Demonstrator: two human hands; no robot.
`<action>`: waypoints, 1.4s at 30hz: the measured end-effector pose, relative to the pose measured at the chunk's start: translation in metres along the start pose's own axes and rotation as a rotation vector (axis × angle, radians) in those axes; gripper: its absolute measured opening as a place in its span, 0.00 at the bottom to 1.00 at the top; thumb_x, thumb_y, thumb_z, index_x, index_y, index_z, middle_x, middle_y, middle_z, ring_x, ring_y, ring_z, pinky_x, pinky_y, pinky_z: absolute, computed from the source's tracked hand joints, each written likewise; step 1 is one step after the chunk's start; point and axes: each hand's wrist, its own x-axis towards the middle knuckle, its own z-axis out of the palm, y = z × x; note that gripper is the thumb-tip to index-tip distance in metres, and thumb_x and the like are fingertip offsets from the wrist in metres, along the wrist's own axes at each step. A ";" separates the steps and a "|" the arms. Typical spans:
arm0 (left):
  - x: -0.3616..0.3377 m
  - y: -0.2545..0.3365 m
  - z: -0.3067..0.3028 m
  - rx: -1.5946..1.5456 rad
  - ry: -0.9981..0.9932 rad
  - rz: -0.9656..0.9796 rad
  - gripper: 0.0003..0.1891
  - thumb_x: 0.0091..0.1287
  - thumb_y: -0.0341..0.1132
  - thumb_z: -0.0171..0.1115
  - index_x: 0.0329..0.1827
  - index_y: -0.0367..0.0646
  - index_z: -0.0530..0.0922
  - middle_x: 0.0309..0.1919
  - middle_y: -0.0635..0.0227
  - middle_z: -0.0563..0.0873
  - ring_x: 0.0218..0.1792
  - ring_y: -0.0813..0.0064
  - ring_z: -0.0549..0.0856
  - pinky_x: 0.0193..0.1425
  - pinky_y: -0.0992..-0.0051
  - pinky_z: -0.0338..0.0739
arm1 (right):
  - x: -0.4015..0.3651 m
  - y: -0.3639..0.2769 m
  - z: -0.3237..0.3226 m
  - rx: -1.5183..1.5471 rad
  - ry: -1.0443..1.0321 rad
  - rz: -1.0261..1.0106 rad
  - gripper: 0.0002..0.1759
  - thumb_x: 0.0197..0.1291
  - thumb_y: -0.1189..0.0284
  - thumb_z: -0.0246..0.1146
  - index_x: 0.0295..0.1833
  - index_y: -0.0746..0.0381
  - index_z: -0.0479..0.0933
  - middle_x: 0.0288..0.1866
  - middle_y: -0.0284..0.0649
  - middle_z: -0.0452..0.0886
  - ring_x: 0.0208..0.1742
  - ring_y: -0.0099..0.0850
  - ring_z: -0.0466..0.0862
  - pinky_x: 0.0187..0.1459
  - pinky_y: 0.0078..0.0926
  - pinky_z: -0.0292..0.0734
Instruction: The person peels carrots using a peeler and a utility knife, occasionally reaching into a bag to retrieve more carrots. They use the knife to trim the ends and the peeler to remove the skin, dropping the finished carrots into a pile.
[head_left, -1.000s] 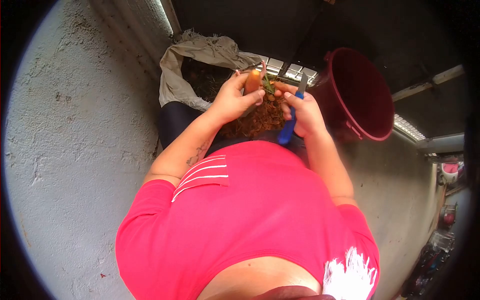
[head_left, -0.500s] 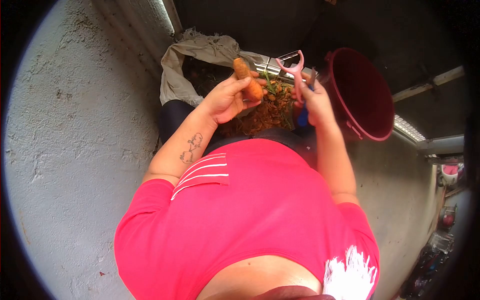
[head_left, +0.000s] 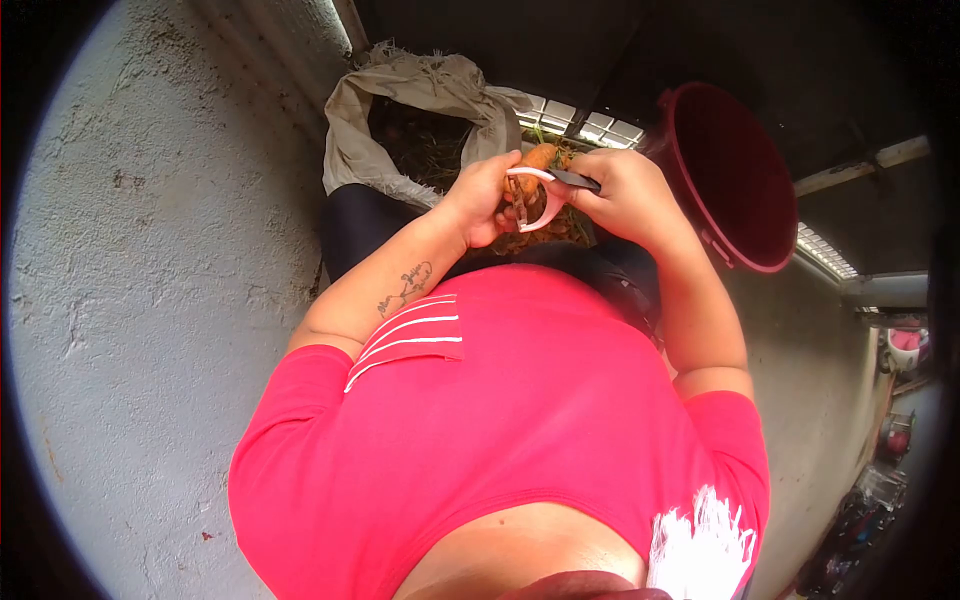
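My left hand (head_left: 486, 200) is wrapped round an orange carrot (head_left: 540, 157), whose upper end shows past the fingers. In my right hand (head_left: 628, 192) is a pink Y-shaped peeler (head_left: 552, 208), its head lying over the lower part of the carrot. A small knife (head_left: 575, 181) is gripped in the same fist, its dark blade pointing toward the carrot; the handle is hidden by the palm. Beneath both hands lies a heap of orange peelings (head_left: 560, 230) with bits of green, partly covered by the hands.
A pale woven sack (head_left: 350, 150) stands open at the upper left, dark plant matter inside it. To the right is a deep red bucket (head_left: 690, 215), tilted in this view. A rough grey wall (head_left: 150, 300) runs close along my left side.
My right hand has come left and turned over, bringing the peeler from beside the carrot onto it. My left hand has shifted slightly right and down, and the carrot has turned in it.
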 end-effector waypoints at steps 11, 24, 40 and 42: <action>-0.013 0.001 -0.008 0.066 -0.152 -0.082 0.19 0.76 0.47 0.42 0.39 0.44 0.78 0.21 0.69 0.77 0.10 0.87 0.60 0.10 0.87 0.49 | 0.002 0.005 0.004 -0.019 -0.025 -0.056 0.17 0.58 0.55 0.63 0.35 0.58 0.83 0.28 0.46 0.83 0.35 0.48 0.83 0.35 0.45 0.77; -0.022 0.015 -0.026 0.062 -0.190 -0.081 0.16 0.76 0.43 0.40 0.42 0.42 0.73 0.21 0.65 0.76 0.09 0.86 0.58 0.09 0.86 0.48 | 0.008 0.095 -0.007 -0.374 -0.130 0.318 0.26 0.58 0.44 0.62 0.33 0.57 0.85 0.30 0.45 0.84 0.37 0.46 0.85 0.37 0.43 0.78; -0.012 0.007 -0.015 0.006 -0.001 0.014 0.18 0.78 0.47 0.44 0.34 0.46 0.75 0.23 0.73 0.75 0.15 0.85 0.63 0.14 0.85 0.53 | 0.011 -0.013 -0.005 -0.214 -0.027 -0.054 0.16 0.55 0.56 0.64 0.34 0.58 0.84 0.27 0.45 0.83 0.33 0.46 0.84 0.34 0.45 0.78; -0.016 0.009 -0.018 0.040 -0.027 0.005 0.17 0.77 0.46 0.45 0.34 0.47 0.75 0.23 0.73 0.75 0.15 0.86 0.62 0.14 0.86 0.52 | 0.012 -0.013 -0.007 -0.205 -0.037 -0.068 0.16 0.55 0.56 0.65 0.35 0.58 0.84 0.27 0.45 0.83 0.33 0.46 0.84 0.34 0.44 0.78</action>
